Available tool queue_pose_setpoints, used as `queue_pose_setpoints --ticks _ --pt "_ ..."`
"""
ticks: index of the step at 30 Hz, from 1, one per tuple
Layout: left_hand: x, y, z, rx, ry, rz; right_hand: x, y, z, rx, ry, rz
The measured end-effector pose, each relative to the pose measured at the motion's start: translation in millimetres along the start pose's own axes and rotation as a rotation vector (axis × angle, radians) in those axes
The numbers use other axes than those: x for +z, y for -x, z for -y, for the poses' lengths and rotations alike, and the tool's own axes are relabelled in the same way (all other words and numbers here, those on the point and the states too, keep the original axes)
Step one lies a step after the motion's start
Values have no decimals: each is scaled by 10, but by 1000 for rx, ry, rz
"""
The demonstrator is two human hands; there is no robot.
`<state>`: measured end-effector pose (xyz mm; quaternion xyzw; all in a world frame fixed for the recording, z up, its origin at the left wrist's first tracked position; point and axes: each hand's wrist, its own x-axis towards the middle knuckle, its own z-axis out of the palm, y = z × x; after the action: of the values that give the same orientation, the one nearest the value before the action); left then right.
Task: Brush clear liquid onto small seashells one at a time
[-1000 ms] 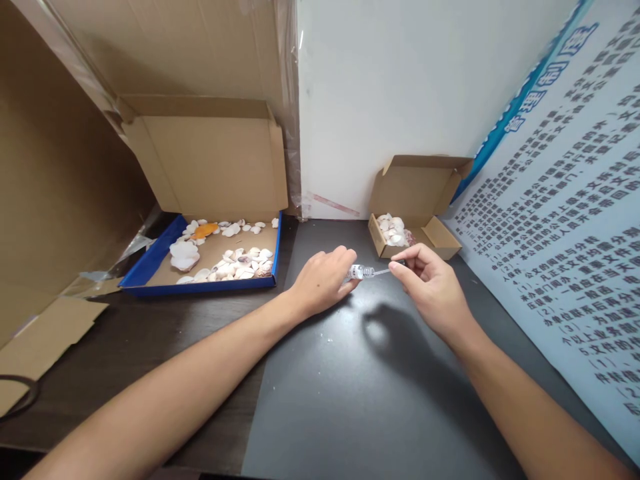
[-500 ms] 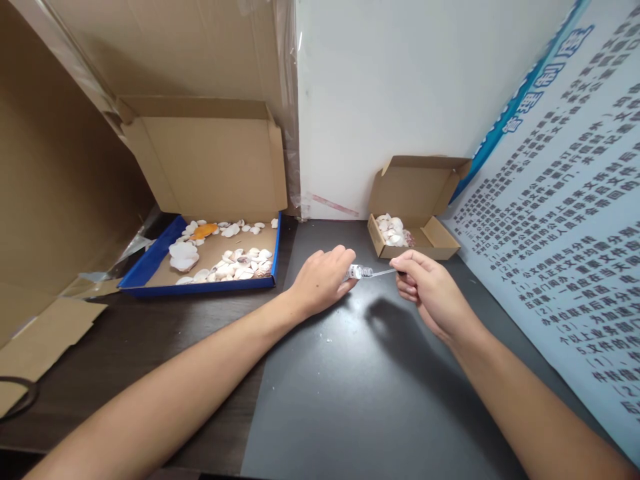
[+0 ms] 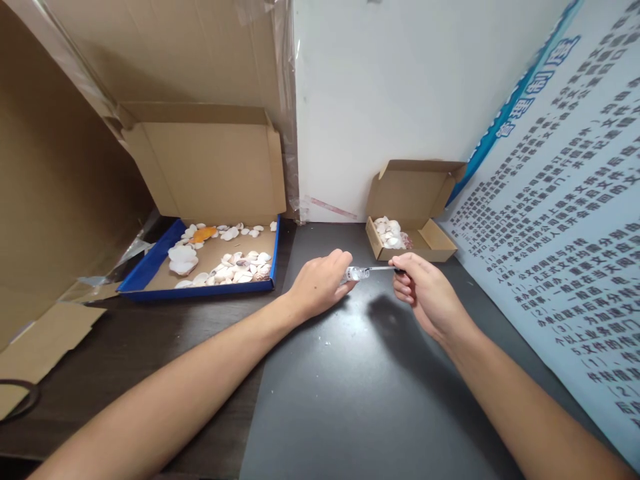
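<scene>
My left hand (image 3: pixel 323 285) is closed around a small clear bottle (image 3: pixel 357 273), which lies tilted on its side with its threaded neck toward the right. Between the thumb and fingers of my right hand (image 3: pixel 423 288) is a black cap (image 3: pixel 399 270) with a thin pale stem (image 3: pixel 383 268). The stem reaches left to the bottle's mouth, and its tip is at the upper rim; whether it goes inside is too small to tell. Both hands are above the dark grey mat (image 3: pixel 320 413).
A blue-sided cardboard box (image 3: pixel 200 291) holding many shells (image 3: pixel 243 267) stands open at the left. Behind my right hand is a smaller open box (image 3: pixel 420 255) with white shells (image 3: pixel 390 233). A white panel (image 3: pixel 380 87) rises behind, and a printed sheet (image 3: pixel 565 220) slopes along the right.
The stem has shifted from the middle of the bottle's mouth to its upper rim and is more level. Both hands keep their grip, and the view has moved slightly.
</scene>
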<state>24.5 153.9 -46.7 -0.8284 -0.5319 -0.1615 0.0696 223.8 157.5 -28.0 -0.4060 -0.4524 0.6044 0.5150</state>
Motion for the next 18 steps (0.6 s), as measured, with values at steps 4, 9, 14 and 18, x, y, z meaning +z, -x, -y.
queue_pose_setpoints --ticks 4,9,14,18 --pt "9 8 9 -22 55 10 -7 -23 -10 -32 -6 -25" --pt "12 -11 29 -99 145 10 -18 -39 -8 -93 -12 -45" --pt "71 -160 107 -254 241 -6 -13 -14 -9 -152 -17 -35" --pt "137 -312 214 -365 299 -14 13 -6 -38 -175 4 -15"
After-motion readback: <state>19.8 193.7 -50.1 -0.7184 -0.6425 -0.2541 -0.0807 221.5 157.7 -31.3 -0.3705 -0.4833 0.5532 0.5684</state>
